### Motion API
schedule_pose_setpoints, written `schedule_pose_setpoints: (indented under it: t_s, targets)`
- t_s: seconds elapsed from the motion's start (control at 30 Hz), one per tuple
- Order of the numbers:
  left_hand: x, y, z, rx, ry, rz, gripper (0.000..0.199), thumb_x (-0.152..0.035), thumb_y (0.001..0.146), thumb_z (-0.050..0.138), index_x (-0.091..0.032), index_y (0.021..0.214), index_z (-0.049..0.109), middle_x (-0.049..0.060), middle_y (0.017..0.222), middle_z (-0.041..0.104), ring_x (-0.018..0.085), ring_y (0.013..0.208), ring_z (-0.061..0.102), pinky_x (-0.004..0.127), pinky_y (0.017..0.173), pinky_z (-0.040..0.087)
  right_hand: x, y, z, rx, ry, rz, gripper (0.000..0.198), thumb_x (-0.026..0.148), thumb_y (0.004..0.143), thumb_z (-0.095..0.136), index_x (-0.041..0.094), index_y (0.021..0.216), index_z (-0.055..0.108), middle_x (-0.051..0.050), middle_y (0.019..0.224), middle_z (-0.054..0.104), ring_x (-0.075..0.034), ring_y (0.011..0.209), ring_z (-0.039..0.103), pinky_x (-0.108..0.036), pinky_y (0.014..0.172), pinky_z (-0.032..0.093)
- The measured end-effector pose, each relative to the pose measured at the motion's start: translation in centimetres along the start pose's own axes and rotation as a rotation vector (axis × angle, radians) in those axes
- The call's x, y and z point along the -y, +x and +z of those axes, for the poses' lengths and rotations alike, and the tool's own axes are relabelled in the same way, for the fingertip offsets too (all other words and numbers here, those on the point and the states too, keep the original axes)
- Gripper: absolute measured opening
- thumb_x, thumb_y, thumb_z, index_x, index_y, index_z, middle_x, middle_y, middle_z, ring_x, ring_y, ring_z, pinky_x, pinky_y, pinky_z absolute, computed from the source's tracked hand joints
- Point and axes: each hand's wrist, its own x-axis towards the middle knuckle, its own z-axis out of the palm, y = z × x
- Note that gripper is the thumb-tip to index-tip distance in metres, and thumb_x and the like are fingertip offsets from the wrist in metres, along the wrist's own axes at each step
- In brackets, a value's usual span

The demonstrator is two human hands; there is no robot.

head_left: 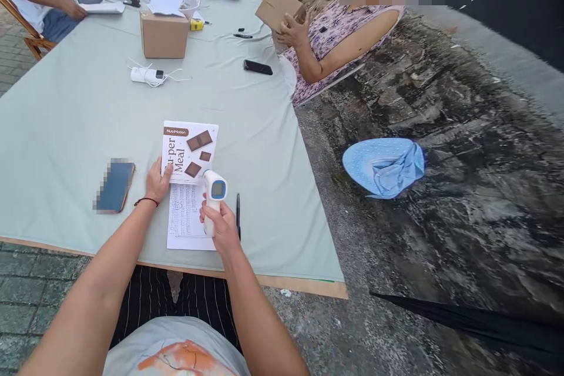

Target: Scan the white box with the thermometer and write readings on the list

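My left hand (158, 179) grips the lower left edge of a white box (198, 141) printed with brown chocolate pieces and the words "NutriMotion" and "Meal". In my right hand (222, 223) is a white infrared thermometer (212, 205), its small blue-framed screen facing me and its head close to the box's lower right corner. Printed sheets of paper (185, 217) lie on the table beneath. A black pen (238, 214) rests just right of my right hand. To the left of my left hand lies a phone (117, 185) with a dark blue face.
A pale green cloth covers the table (66, 158). Farther back are a white device with cables (147, 75), a black phone (258, 67) and a cardboard box (164, 36). One person at right holds another carton (279, 9); another sits at left. A blue hat (383, 167) lies off the table.
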Motion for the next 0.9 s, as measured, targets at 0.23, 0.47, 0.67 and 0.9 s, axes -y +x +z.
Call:
schedule_pose_setpoints:
  t_s: [0.23,0.47,0.67,0.9]
  targets:
    - [0.1,-0.1,0.5,-0.014,0.1,0.013,0.062,-0.067,0.094,0.03,-0.019,0.118,0.061,0.011,0.103,0.069,0.027,0.098,0.064,0.04,0.088,0.048,-2.3,2.4,2.9,-0.017,-0.04,0.013,0.033,0.046,0.064,0.07,0.021,0.081,0.058,0.006,0.062,0.049,-0.011,0.059,0.04,-0.026,0.057,0.035]
    - [0.3,-0.3,0.8,-0.007,0.1,0.008,0.061,-0.065,0.095,0.031,-0.018,0.121,0.061,0.012,0.105,0.068,0.027,0.099,0.063,0.04,0.089,0.048,-3.2,2.7,3.0,-0.076,-0.003,0.058,0.038,0.046,0.064,0.07,0.02,0.089,0.058,0.007,0.062,0.048,-0.011,0.058,0.04,-0.026,0.058,0.034]
    - [0.3,-0.3,0.9,-0.003,0.105,0.023,0.06,-0.064,0.096,0.03,-0.018,0.123,0.059,0.012,0.108,0.068,0.027,0.102,0.062,0.039,0.09,0.047,-2.8,2.7,3.1,-0.06,0.019,0.059,0.039,0.047,0.066,0.07,0.021,0.092,0.059,0.007,0.06,0.048,-0.012,0.055,0.041,-0.026,0.055,0.033]
    - [0.2,-0.4,0.9,-0.008,0.104,0.005,0.061,-0.065,0.095,0.031,-0.018,0.121,0.06,0.011,0.102,0.067,0.027,0.097,0.063,0.039,0.087,0.048,-2.5,2.8,3.5,-0.097,0.024,0.074,0.04,0.048,0.065,0.07,0.02,0.091,0.06,0.007,0.061,0.049,-0.011,0.057,0.04,-0.026,0.056,0.034]
